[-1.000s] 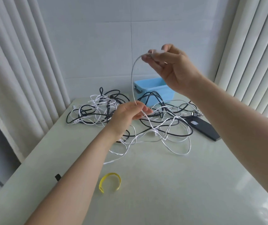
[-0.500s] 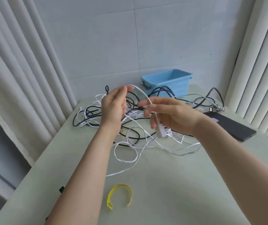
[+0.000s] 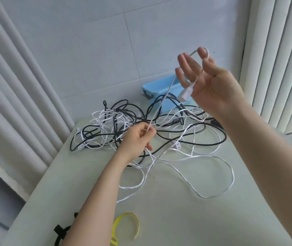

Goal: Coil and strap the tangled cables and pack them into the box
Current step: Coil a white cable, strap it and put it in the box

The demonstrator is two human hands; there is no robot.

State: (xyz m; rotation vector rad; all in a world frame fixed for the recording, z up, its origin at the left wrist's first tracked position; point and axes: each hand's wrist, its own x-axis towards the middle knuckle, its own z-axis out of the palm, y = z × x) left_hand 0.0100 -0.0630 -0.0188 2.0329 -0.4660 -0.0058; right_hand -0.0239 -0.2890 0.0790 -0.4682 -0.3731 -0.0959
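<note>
A tangle of black and white cables [image 3: 117,128] lies spread over the far half of the pale table [image 3: 177,222]. My left hand [image 3: 136,139] pinches one white cable [image 3: 161,103] just above the pile. That cable rises taut to my right hand [image 3: 207,82], which is raised with its fingers spread. The cable loops over the index fingertip, and its white plug [image 3: 185,94] hangs in front of the palm. A light blue box [image 3: 156,87] stands open behind the pile against the wall.
A yellow strap [image 3: 124,219] lies curled near the table's front edge. A black strap [image 3: 60,231] sits at the front left corner, partly under my left forearm. White curtains [image 3: 17,103] hang on both sides. A long white loop [image 3: 230,174] trails right.
My right hand has risen from beside the left hand to above the box, drawing the white cable taut. My left hand has dropped to the pile and now pinches that cable.
</note>
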